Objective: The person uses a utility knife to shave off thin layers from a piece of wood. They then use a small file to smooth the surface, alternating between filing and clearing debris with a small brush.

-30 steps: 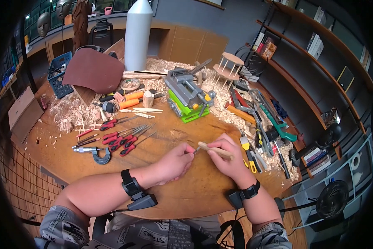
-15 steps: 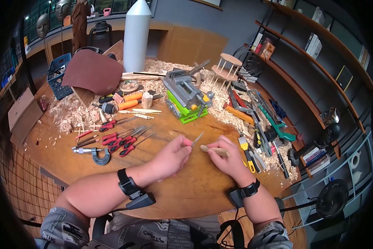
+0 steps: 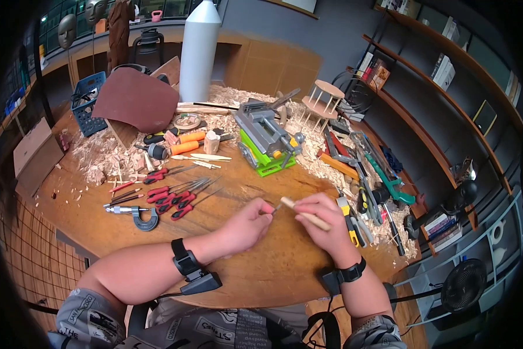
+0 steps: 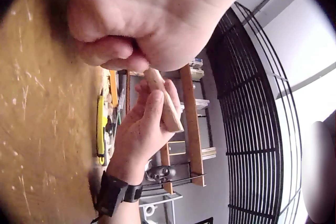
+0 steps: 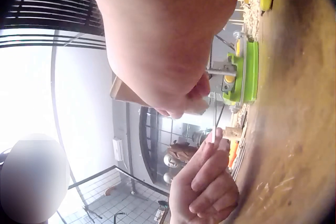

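In the head view my left hand (image 3: 247, 225) pinches a thin grey metal piece (image 3: 277, 208), whose flat tip shows best in the right wrist view as a slim blade (image 5: 214, 116). Facing it, my right hand (image 3: 322, 224) grips a pale wooden stick (image 3: 314, 219), its near end beside the metal tip. The left wrist view shows the stick (image 4: 169, 109) between the thumb and fingers of the right hand (image 4: 142, 134). Whether metal and wood touch I cannot tell. Both hands are above the table (image 3: 238, 279).
Red-handled files (image 3: 171, 200) and a micrometer (image 3: 144, 218) lie left of the hands. A green-based vise (image 3: 267, 139) stands beyond them. Yellow-handled tools (image 3: 347, 215) and a green saw (image 3: 389, 183) lie at the right, among wood shavings (image 3: 308, 142).
The metal piece and the stick were apart half a second ago; now their ends are close together. The right hand has tilted the stick so more of it shows, and the head view has shifted slightly.
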`<action>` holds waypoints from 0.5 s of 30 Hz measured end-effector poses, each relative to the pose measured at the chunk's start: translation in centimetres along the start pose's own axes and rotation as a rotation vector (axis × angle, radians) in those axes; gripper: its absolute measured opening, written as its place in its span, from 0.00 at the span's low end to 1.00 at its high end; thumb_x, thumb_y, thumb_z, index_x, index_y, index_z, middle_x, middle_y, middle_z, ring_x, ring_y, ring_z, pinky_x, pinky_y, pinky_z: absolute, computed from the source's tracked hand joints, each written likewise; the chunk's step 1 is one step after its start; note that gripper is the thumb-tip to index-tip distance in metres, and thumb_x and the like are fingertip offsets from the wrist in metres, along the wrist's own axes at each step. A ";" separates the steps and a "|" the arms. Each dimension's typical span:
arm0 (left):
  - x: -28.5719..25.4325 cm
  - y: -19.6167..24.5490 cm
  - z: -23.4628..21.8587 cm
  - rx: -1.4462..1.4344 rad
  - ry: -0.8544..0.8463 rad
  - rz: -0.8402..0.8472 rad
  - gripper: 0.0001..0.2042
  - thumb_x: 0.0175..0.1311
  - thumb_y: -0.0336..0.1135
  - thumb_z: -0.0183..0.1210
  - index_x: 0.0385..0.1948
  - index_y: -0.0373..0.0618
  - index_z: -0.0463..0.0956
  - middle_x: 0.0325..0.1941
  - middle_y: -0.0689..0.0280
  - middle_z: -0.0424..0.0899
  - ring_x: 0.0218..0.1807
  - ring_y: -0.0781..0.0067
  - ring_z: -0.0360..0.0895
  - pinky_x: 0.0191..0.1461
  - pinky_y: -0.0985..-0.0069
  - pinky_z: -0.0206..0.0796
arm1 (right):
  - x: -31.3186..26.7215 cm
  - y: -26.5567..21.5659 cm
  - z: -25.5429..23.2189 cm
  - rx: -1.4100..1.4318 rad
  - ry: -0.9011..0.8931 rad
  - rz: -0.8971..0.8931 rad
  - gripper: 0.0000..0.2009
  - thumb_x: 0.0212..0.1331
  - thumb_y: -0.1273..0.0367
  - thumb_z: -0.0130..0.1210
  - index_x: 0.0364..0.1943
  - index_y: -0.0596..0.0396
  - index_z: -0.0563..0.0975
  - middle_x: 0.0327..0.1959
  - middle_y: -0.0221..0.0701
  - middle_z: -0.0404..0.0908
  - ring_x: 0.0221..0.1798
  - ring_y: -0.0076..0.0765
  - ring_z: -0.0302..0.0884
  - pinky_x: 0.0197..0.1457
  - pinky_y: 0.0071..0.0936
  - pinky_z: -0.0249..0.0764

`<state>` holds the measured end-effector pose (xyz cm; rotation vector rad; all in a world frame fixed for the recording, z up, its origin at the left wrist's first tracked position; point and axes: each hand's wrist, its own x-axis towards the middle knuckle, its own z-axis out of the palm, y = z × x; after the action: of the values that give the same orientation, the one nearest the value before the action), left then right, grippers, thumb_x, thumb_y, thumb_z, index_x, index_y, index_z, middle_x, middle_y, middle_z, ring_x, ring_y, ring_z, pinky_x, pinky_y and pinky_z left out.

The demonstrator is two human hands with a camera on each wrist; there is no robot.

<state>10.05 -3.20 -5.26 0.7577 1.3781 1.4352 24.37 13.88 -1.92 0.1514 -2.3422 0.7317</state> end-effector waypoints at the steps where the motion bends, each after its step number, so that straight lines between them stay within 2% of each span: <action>1: 0.1 -0.4 0.2 -0.016 -0.002 0.024 0.07 0.78 0.36 0.47 0.49 0.47 0.65 0.18 0.73 0.66 0.14 0.83 0.58 0.13 0.81 0.50 | -0.2 0.3 0.3 -0.010 -0.060 -0.023 0.11 0.54 0.79 0.66 0.42 0.56 0.83 0.44 0.37 0.83 0.45 0.44 0.83 0.49 0.31 0.78; 4: 0.4 -0.7 -0.1 0.025 0.060 0.087 0.07 0.78 0.36 0.47 0.49 0.47 0.65 0.18 0.74 0.66 0.14 0.83 0.58 0.12 0.80 0.49 | -0.1 1.0 -0.3 -0.043 -0.104 0.031 0.11 0.54 0.79 0.66 0.42 0.56 0.83 0.42 0.38 0.83 0.45 0.43 0.83 0.48 0.31 0.78; 5: 0.4 -0.7 -0.1 0.026 0.056 0.084 0.07 0.78 0.36 0.47 0.49 0.47 0.65 0.18 0.74 0.66 0.14 0.83 0.58 0.12 0.80 0.49 | -0.2 1.8 -0.3 -0.048 -0.078 0.070 0.11 0.52 0.80 0.67 0.40 0.57 0.83 0.40 0.37 0.83 0.43 0.41 0.82 0.47 0.30 0.77; 7: 0.4 -0.1 -0.3 0.012 0.078 0.138 0.06 0.77 0.34 0.49 0.47 0.46 0.67 0.22 0.74 0.67 0.21 0.84 0.62 0.23 0.80 0.56 | -0.5 1.9 -0.8 -0.090 -0.039 0.056 0.11 0.52 0.80 0.67 0.40 0.57 0.83 0.40 0.37 0.83 0.43 0.41 0.82 0.46 0.30 0.77; 9: 0.9 -1.0 -0.6 0.068 0.064 0.151 0.05 0.77 0.34 0.49 0.47 0.46 0.67 0.23 0.73 0.68 0.22 0.84 0.63 0.24 0.79 0.57 | -0.3 0.9 -0.9 -0.119 0.020 0.001 0.11 0.51 0.79 0.68 0.39 0.56 0.84 0.40 0.37 0.83 0.43 0.41 0.82 0.46 0.31 0.77; 12: 1.3 -2.4 -0.7 0.103 0.055 0.165 0.06 0.76 0.34 0.50 0.47 0.45 0.67 0.24 0.72 0.70 0.25 0.83 0.66 0.27 0.78 0.59 | 0.0 -0.4 -0.2 -0.066 -0.109 -0.104 0.12 0.54 0.78 0.66 0.43 0.55 0.83 0.43 0.37 0.83 0.45 0.43 0.83 0.47 0.32 0.79; 14: 1.4 -2.4 -0.7 0.087 0.041 0.168 0.06 0.76 0.34 0.50 0.47 0.44 0.67 0.25 0.70 0.71 0.26 0.82 0.67 0.28 0.77 0.61 | -0.3 1.0 -0.2 -0.062 -0.115 -0.084 0.13 0.55 0.79 0.65 0.44 0.55 0.83 0.44 0.37 0.83 0.46 0.44 0.83 0.47 0.33 0.79; 15: 1.3 -2.2 -1.0 0.201 0.090 0.258 0.07 0.76 0.34 0.50 0.47 0.43 0.68 0.25 0.69 0.71 0.27 0.81 0.68 0.30 0.76 0.62 | -0.6 2.4 -0.5 -0.125 -0.125 0.019 0.13 0.55 0.79 0.65 0.45 0.55 0.83 0.44 0.37 0.83 0.46 0.45 0.83 0.48 0.33 0.79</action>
<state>9.21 -2.57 -7.81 1.0426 1.5539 1.5590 24.42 16.15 -3.08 0.1235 -2.5037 0.5983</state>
